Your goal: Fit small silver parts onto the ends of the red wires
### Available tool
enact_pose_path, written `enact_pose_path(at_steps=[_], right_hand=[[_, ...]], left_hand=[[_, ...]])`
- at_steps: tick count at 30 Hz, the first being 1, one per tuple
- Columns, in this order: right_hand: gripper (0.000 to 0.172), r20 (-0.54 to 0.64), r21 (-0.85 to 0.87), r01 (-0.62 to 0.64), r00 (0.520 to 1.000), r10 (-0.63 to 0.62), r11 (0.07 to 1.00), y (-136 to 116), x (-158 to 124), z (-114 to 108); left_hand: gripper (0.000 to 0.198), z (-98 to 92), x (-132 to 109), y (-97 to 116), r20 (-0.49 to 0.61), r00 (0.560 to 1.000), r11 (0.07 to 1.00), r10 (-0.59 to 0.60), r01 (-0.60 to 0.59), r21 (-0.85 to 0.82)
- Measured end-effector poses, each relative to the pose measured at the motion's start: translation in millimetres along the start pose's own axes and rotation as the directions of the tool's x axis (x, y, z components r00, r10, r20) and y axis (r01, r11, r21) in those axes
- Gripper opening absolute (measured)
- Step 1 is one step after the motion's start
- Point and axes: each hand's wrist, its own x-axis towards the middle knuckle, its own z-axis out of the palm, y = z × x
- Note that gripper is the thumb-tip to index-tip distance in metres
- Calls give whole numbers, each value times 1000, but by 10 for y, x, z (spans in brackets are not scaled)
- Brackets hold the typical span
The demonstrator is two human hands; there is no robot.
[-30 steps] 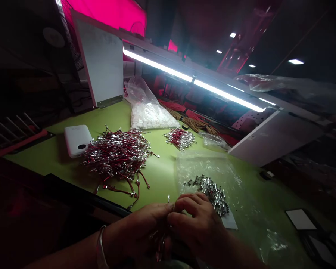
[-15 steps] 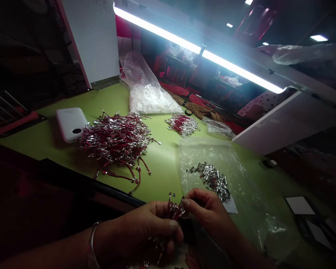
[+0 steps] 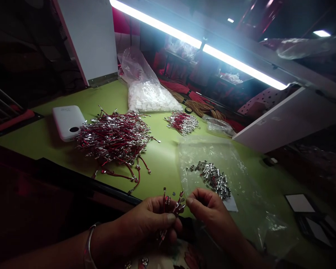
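Note:
My left hand (image 3: 154, 218) is closed around a small bunch of short red wires (image 3: 177, 206) with metal terminals at their ends, which fan out above the thumb. Close beside the bunch, my right hand (image 3: 208, 207) has thumb and forefinger pinched together; whatever sits between those fingertips is too small to make out. Just beyond the right hand lies a heap of loose metal terminals (image 3: 217, 181) on a clear plastic sheet (image 3: 240, 168). To the left, a large pile of red terminal wires (image 3: 114, 136) covers part of the green table (image 3: 162, 164).
A white power bank (image 3: 68, 121) lies left of the large pile. Behind stand a clear bag of white connectors (image 3: 154, 95) and a smaller bundle of red wires (image 3: 182, 122). Long wire bundles (image 3: 196, 102) run along the back. A lamp (image 3: 240, 67) hangs above the table.
The wires in my left hand have spread apart more at the top. My right fingertips have drawn slightly away from the bunch to the right.

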Motion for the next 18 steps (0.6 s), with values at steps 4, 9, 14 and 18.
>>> enact_pose_path(at_steps=[4,9,14,18], right_hand=[[34,23,26,-21,1000,20,999,-24,-22,2],[30,33,24,61,998,-62,998,14,-128,10],[31,-23,67,145,989,-144,987,130,-216,67],[31,-85,112,138,988,-129,984,99,-216,112]], left_hand=[[29,-4,0,-16,-7,1000,999,12,-12,-42],[25,38,11,-5,-39,998,991,47,-51,-124],[25,32,26,-11,57,994,994,97,-94,-50],[19,42,21,-10,42,994,994,103,-100,-50]])
